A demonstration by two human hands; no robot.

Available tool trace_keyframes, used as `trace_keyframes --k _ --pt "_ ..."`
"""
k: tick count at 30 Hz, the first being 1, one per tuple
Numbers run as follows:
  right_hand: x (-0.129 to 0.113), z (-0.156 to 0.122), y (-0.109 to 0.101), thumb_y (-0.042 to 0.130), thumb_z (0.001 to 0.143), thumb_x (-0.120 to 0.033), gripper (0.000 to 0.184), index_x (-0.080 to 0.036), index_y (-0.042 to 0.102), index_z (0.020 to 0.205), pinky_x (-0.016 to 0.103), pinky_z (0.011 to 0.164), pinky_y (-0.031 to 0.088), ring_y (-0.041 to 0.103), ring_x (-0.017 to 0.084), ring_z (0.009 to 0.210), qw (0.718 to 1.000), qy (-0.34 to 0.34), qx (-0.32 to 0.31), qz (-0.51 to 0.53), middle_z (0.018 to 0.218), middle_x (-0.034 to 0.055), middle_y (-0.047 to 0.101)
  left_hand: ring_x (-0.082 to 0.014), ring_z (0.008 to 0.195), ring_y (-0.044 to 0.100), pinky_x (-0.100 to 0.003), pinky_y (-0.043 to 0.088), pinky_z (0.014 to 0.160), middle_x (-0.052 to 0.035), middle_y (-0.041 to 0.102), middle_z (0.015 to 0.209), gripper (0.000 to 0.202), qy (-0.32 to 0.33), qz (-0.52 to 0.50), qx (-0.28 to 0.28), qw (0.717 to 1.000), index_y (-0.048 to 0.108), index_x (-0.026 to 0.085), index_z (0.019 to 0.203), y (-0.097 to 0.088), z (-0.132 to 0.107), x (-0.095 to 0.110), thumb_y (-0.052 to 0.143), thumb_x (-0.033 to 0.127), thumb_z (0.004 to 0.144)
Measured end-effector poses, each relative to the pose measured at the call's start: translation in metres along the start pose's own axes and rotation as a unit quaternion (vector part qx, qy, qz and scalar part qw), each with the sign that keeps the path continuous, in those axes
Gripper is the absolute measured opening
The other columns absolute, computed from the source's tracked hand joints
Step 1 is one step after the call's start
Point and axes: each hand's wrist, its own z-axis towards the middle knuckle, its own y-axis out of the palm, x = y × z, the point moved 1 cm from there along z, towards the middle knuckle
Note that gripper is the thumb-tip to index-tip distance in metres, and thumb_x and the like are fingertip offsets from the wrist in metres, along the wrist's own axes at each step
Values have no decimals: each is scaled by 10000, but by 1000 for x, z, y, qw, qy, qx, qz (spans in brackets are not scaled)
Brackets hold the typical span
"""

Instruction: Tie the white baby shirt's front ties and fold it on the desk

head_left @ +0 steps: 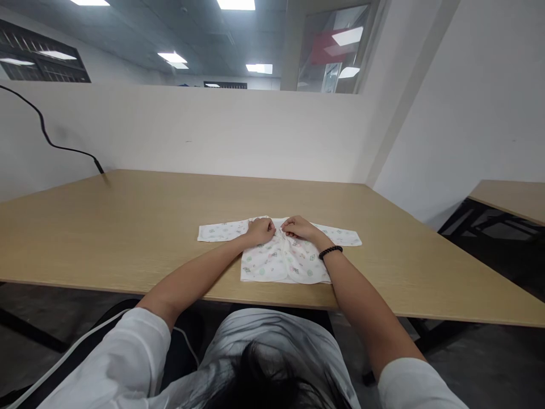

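A small white baby shirt (264, 262) with a pale printed pattern lies front up on the table, its two sleeves stretched out to the sides. My left hand (260, 232) pinches the fabric near the neckline, left of the front opening. Just across the opening, my right hand (300, 228) has its fingers pinched on the cloth too, a beaded black bracelet (331, 251) on that wrist. Between the hands the cloth is gathered into creases. Whatever small fastening may be between the fingertips is too small to make out.
The wooden table (140, 227) has its front edge close to my body. A white low wall (238, 133) stands behind it. At the back left a black cable (70, 149) hangs down to the tabletop. Another table (511, 196) stands to the right.
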Motion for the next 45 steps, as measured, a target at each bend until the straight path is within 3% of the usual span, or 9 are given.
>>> trace_keyframes --k 5,8,13,19,26,40,45 --pt "-6 -5 -4 686 686 -187 146 -181 564 605 199 394 341 454 88 419 999 8 10 31 471 -4 547 -257 926 631 -467 387 928 -42 697 897 158 -22 -15 21 999 543 215 864 -1 1 -2 419 283 935" --pt "-8 -6 -5 657 714 -194 202 -192 512 573 201 395 342 447 86 420 999 18 14 28 481 0 538 -212 842 617 -375 441 840 -20 671 852 141 -4 -97 37 995 528 218 883 -1 -1 -1 429 303 936" --pt "-6 -4 -3 648 709 -197 247 -205 458 551 202 391 290 376 71 411 999 8 -8 34 455 -40 450 -171 741 583 -274 464 673 -12 642 780 115 14 -175 12 984 576 201 845 3 -4 2 518 298 871" --pt "-3 0 -1 658 679 -219 92 -185 582 641 207 376 216 339 68 388 1000 -19 -7 13 442 -68 437 -172 709 582 -265 459 629 -6 638 734 113 20 -170 2 985 591 193 820 4 -3 0 563 301 844" --pt "-5 -1 -1 649 657 -181 30 -154 658 666 186 423 340 456 77 469 999 -15 -9 52 512 -22 553 -179 716 590 -279 471 651 -9 649 751 95 28 -172 3 985 593 202 817 6 0 -4 581 296 821" --pt "-7 -5 2 726 585 -131 137 -158 666 705 187 433 361 483 83 467 999 -23 17 38 504 -36 585 -165 765 630 -263 489 688 -13 685 796 60 46 -221 -1 974 621 189 819 11 1 -7 573 200 785" --pt "-4 -1 7 740 585 -151 142 -167 629 673 191 454 359 501 92 489 999 -36 27 -4 522 -32 602 -187 763 641 -278 493 689 -20 700 792 99 5 -207 -7 978 653 192 812 6 -1 -3 574 249 793"
